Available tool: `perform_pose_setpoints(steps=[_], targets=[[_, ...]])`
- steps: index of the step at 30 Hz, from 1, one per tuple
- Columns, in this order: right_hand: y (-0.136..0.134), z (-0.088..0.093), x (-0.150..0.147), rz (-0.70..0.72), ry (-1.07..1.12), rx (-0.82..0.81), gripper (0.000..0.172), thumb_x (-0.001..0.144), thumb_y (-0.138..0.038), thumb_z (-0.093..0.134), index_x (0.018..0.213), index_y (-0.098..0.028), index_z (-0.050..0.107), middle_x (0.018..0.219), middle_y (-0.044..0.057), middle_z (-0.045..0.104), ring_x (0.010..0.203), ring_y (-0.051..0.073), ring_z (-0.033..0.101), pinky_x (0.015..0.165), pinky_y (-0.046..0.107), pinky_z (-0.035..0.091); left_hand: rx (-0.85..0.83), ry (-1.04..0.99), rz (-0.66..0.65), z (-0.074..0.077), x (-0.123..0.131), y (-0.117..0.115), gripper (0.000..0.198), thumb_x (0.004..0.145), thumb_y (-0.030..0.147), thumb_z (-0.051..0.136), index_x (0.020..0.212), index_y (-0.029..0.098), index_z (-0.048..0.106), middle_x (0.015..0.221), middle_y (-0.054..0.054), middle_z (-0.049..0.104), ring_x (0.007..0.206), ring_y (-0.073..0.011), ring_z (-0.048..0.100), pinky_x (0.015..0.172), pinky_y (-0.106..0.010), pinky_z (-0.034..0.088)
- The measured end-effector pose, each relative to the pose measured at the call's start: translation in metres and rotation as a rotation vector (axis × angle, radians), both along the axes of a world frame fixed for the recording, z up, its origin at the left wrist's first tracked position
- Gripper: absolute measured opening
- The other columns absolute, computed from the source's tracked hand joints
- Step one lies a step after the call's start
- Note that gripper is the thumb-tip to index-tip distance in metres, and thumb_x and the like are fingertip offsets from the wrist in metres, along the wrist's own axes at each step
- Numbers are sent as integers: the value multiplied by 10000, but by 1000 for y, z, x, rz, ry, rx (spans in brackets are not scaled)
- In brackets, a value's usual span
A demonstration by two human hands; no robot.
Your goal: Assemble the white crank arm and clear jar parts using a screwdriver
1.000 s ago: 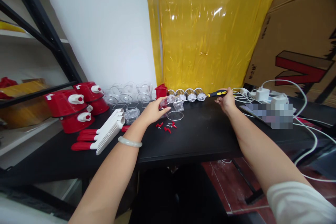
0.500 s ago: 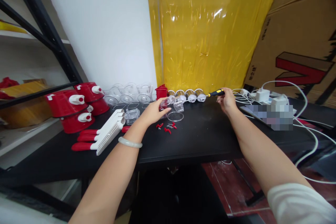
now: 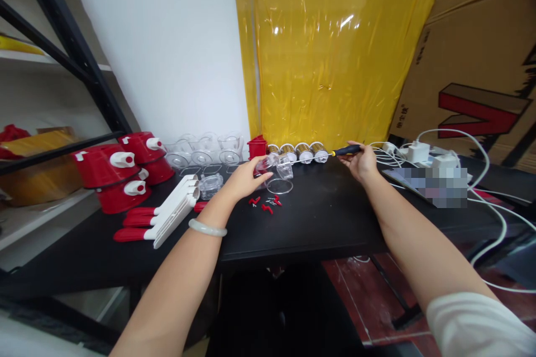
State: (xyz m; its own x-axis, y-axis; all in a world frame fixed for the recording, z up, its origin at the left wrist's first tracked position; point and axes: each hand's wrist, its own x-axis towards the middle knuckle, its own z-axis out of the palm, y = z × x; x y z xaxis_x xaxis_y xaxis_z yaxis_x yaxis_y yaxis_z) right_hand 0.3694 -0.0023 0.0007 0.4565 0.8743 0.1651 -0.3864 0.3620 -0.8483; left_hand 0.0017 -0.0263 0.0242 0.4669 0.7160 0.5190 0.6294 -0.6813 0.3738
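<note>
My left hand (image 3: 247, 177) is closed around a clear plastic part (image 3: 285, 167) with a reddish piece at its near end. In my right hand (image 3: 362, 164) is the black and yellow handle of a screwdriver (image 3: 347, 150), its palm partly turned up and some fingers loosened. The long shaft runs left to the clear part; whether the tip touches a screw is too small to tell. Below lie several small red plastic pieces (image 3: 267, 209) and some tiny screws (image 3: 270, 200). A clear ring-shaped rim (image 3: 280, 186) shows just under the part.
Red housings with white knobs (image 3: 109, 164) are stacked at the left, beside white pieces with red handles (image 3: 171, 212). Clear cups (image 3: 203, 150), a red container (image 3: 257, 148) and slotted metal drums (image 3: 304, 153) line the back. White cables (image 3: 488, 195) and chargers (image 3: 417, 152) lie at right.
My right hand's fingers have loosened and shifted on the handle, and the screwdriver has rotated, showing more black. My left hand and the clear part stay in place.
</note>
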Motion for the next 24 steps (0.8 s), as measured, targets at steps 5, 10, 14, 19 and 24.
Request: perform_pose_setpoints(steps=[5, 10, 14, 19, 24], targets=[[4, -2, -1, -125, -99, 66, 307, 836, -531, 585, 868, -233, 521, 537, -74, 495, 366, 75, 465, 372, 179, 346, 0, 2, -2, 0, 0, 0, 579, 884, 475, 603, 1392, 218, 496, 1324, -106, 638, 1196, -283, 615, 1026, -428, 464], [4, -1, -1, -83, -52, 26, 336, 890, -557, 453, 819, -233, 504, 461, -79, 426, 323, 78, 387, 345, 188, 307, -12, 10, 13, 1, 0, -1, 581, 887, 478, 599, 1398, 224, 490, 1322, -99, 641, 1191, -279, 619, 1016, -420, 470], [-1, 1, -3, -1, -3, 7, 274, 885, -465, 385, 937, -250, 547, 657, -14, 644, 529, 151, 642, 470, 251, 471, -11, 10, 19, 1, 1, -1, 576, 886, 468, 603, 1396, 225, 493, 1326, -93, 639, 1190, -279, 619, 1015, -417, 470], [-1, 0, -4, -5, 2, 42, 154, 856, -340, 479, 970, -253, 535, 792, -6, 707, 633, 138, 683, 533, 240, 504, -7, 13, 17, 1, 1, -1, 580, 886, 472, 601, 1397, 219, 490, 1325, -99, 638, 1195, -278, 616, 1026, -417, 463], [3, -1, -4, -118, -86, 19, 301, 782, -470, 678, 898, -239, 522, 581, -73, 572, 399, 88, 536, 386, 177, 379, -7, 10, 12, 1, 1, 0, 579, 886, 468, 604, 1394, 213, 494, 1326, -105, 637, 1201, -281, 612, 1032, -420, 459]])
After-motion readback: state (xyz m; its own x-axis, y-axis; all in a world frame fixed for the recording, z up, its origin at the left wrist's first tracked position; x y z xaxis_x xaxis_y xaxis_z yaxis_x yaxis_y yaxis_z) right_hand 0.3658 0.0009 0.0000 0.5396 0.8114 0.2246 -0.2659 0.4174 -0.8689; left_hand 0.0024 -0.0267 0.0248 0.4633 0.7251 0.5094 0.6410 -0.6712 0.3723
